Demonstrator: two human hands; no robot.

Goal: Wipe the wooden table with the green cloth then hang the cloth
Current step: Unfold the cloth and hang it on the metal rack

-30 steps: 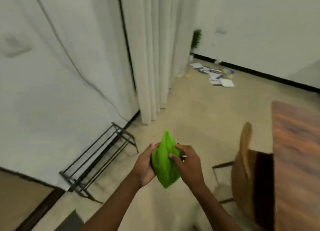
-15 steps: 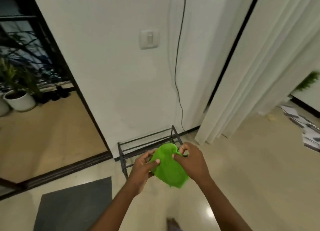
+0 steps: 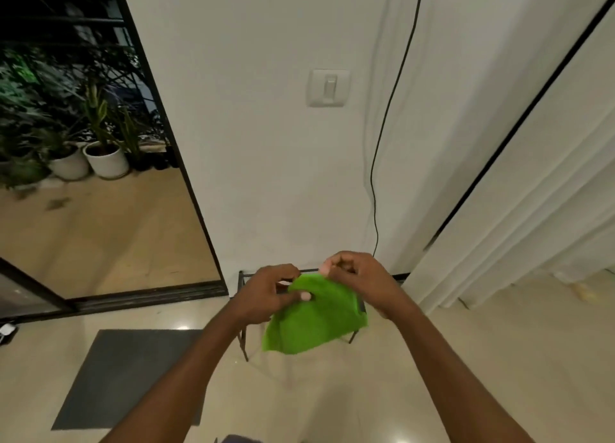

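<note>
The green cloth (image 3: 316, 319) hangs between both hands in front of me, spread partly open over a low black metal rack (image 3: 242, 296) that stands against the white wall. My left hand (image 3: 269, 293) pinches the cloth's upper left edge with thumb on the fabric. My right hand (image 3: 359, 276) pinches its top right corner with curled fingers. The wooden table is out of view.
A grey floor mat (image 3: 129, 376) lies at lower left. An open sliding doorway (image 3: 186, 183) leads to a patio with white plant pots (image 3: 106, 158). A light switch (image 3: 329, 88) and a black cable (image 3: 386, 126) are on the wall. White curtains (image 3: 532, 209) hang at right.
My view swung left from the table and chair to face the wall and rack. Both hands kept the cloth and have pulled it wider open, closer over the rack.
</note>
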